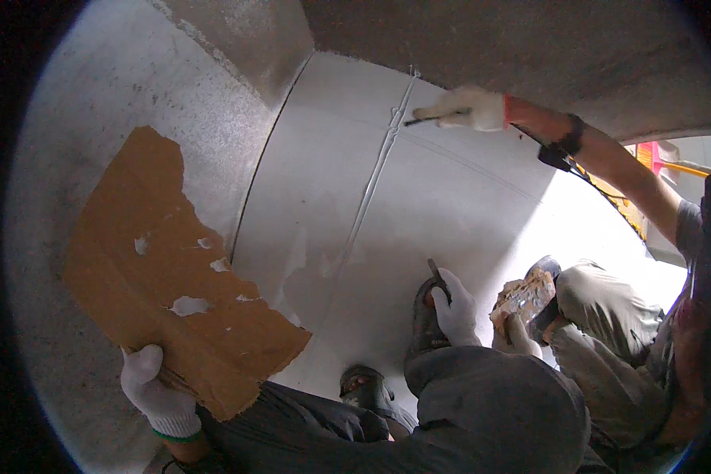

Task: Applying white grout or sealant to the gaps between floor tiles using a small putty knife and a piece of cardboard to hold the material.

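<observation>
Grey walls (pixel 513 47) border a pale floor (pixel 308 158) crossed by a raised white line (pixel 381 158). Left of it, our left hand (pixel 146 381) clasps torn, white-patched brown cardboard (pixel 154 261); to its right, our right hand (pixel 456 312) is curled round a dark tool (pixel 438 276).

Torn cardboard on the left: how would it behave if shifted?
The cardboard is probably light, since the left hand grips it near one edge. It looks fairly stiff, spreading broad without obvious drooping. Its ragged side suggests it may tear.

Building site, by look: bare grey concrete (pixel 521 39), pale floor (pixel 308 158), white paste line (pixel 377 175).
</observation>
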A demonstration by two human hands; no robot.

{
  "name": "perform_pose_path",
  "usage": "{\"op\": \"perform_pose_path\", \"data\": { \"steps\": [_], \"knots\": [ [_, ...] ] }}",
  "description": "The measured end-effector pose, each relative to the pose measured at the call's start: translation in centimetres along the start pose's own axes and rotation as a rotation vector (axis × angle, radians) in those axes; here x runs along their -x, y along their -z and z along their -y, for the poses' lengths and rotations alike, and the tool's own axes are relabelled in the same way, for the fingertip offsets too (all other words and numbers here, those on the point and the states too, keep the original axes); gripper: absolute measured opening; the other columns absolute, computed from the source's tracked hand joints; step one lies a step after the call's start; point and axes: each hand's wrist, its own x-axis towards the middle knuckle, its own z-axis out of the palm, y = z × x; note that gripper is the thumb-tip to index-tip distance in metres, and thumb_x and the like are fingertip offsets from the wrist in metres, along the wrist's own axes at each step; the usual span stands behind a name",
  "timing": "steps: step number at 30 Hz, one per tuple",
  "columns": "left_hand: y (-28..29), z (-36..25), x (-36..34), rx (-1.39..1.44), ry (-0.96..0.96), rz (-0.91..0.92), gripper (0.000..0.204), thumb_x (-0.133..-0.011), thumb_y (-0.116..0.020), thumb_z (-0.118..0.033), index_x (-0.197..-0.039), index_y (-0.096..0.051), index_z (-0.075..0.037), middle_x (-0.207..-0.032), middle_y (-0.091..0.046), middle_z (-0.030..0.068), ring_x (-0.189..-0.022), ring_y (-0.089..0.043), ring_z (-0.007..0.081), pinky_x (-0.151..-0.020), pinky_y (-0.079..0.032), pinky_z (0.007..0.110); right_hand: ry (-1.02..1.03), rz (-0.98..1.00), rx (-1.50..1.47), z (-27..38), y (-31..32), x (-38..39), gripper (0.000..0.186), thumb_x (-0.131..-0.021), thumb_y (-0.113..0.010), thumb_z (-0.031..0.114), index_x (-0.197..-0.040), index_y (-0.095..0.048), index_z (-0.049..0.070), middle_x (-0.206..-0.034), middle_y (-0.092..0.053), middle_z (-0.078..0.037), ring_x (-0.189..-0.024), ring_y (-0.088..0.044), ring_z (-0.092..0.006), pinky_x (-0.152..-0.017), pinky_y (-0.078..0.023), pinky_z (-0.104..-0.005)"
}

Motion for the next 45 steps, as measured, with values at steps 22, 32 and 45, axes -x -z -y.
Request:
{"op": "perform_pose_path", "data": {
  "steps": [22,32,45],
  "knots": [
    [-1.0,-0.2,1.3,-0.045,-0.003,-0.049,0.078,-0.074,-0.072,-0.019,-0.145,-0.047,0.005,-0.130,-0.066,0.0256,-0.118,-0.067,0.0419,-0.101,-0.057,0.056,0.024,-0.021,-0.056,1.2,1.0,0.2,0.037,-0.096,-0.066,0.012,-0.132,-0.065,0.006,-0.116,-0.073,-0.021,-0.108,-0.071,-0.0386,-0.094,-0.055,-0.0434],
    [-0.8,0.4,1.0,0.005,-0.029,0.016,0.080,-0.075,-0.074,-0.019,-0.146,-0.046,0.007,-0.128,-0.066,0.0263,-0.117,-0.067,0.0431,-0.102,-0.058,0.056,0.015,-0.029,-0.039,1.1,1.3,0.1,0.038,-0.096,-0.065,0.012,-0.133,-0.065,0.003,-0.113,-0.075,-0.020,-0.104,-0.073,-0.0351,-0.093,-0.056,-0.0404],
    [-0.3,0.5,1.0,-0.011,-0.046,0.046,0.072,-0.080,-0.071,-0.022,-0.144,-0.049,0.002,-0.126,-0.067,0.0226,-0.116,-0.066,0.0408,-0.101,-0.056,0.055,0.126,-0.032,-0.018,0.2,0.6,-0.5,0.038,-0.099,-0.063,0.017,-0.134,-0.064,0.002,-0.124,-0.072,-0.020,-0.117,-0.069,-0.0311,-0.099,-0.055,-0.0415]
  ]
}}
